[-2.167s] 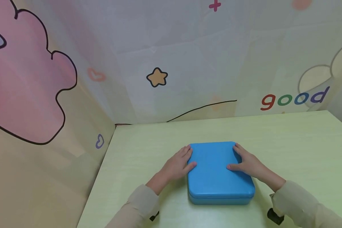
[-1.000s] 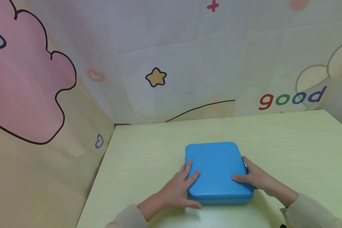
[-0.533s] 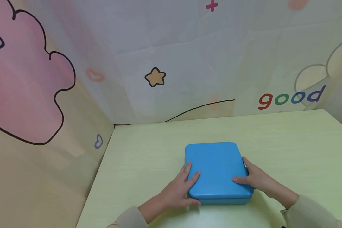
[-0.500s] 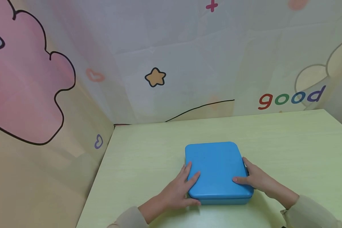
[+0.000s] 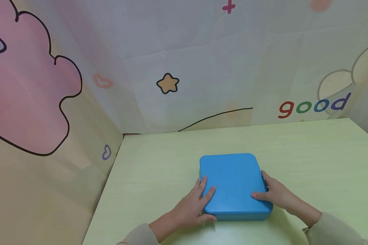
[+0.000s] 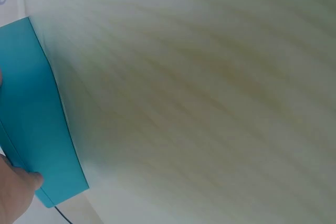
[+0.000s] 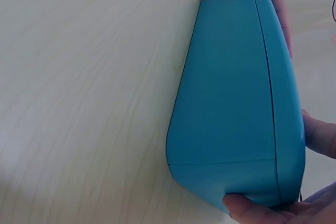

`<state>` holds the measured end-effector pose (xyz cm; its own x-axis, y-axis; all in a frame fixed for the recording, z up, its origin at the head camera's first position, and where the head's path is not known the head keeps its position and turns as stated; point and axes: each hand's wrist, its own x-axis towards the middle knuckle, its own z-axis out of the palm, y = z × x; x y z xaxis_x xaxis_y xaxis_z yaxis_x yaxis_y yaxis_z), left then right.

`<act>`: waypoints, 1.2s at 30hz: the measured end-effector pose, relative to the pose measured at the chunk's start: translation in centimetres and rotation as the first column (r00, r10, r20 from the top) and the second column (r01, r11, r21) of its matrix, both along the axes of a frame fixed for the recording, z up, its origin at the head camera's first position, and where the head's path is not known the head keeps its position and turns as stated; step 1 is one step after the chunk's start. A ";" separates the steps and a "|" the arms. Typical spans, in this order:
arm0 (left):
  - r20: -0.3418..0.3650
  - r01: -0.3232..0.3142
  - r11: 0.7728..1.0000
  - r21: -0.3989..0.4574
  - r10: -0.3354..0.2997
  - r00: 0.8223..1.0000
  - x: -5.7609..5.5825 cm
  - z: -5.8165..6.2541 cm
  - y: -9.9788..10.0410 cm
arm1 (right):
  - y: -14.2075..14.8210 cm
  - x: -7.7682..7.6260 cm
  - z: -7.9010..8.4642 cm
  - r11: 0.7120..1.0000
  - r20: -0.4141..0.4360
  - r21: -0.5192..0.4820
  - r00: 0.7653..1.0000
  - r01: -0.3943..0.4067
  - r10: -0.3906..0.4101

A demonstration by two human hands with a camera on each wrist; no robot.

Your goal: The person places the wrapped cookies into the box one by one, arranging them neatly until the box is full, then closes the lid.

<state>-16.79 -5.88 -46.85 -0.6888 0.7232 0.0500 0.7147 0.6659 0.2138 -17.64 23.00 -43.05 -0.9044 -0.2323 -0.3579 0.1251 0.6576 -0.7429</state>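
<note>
A blue box with a rounded-corner lid [image 5: 233, 180] lies flat on the pale table. My left hand [image 5: 187, 209] grips its near left corner, fingertips on the lid's left edge and thumb along the front face. On the opposite side my right hand [image 5: 280, 192] holds the box, thumb on top of the lid and fingers down the right wall. In the right wrist view the lid seam [image 7: 270, 87] runs along the box's front, and a right fingertip [image 7: 241, 203] presses its side wall. The left wrist view shows the box's left wall [image 6: 39, 108] and part of my left hand [image 6: 16, 187].
The light wooden table [image 5: 153, 163] extends around the box. Behind it stands a printed backdrop [image 5: 202, 68] with a star and the word "good"; another printed panel [image 5: 33, 187] borders the table's left edge.
Both hands have slid toward me along the box's sides from its far corners. The left thumb has gone from the lid to the front face. The box has barely shifted.
</note>
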 end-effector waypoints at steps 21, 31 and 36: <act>-0.031 -0.133 0.991 0.021 0.133 0.991 -1.8 0.8 0.8 | -0.5 -0.5 -0.1 0.980 -0.322 0.186 0.938 -0.073 0.131; -0.057 -0.162 0.984 0.078 0.167 0.984 -2.6 1.3 0.6 | -0.2 -1.1 0.6 0.969 -0.322 0.238 0.936 -0.069 0.145; -0.131 -0.203 0.965 0.165 0.225 0.965 -4.2 1.4 -0.3 | 0.3 -1.8 0.9 0.967 -0.407 0.253 0.905 -0.017 0.123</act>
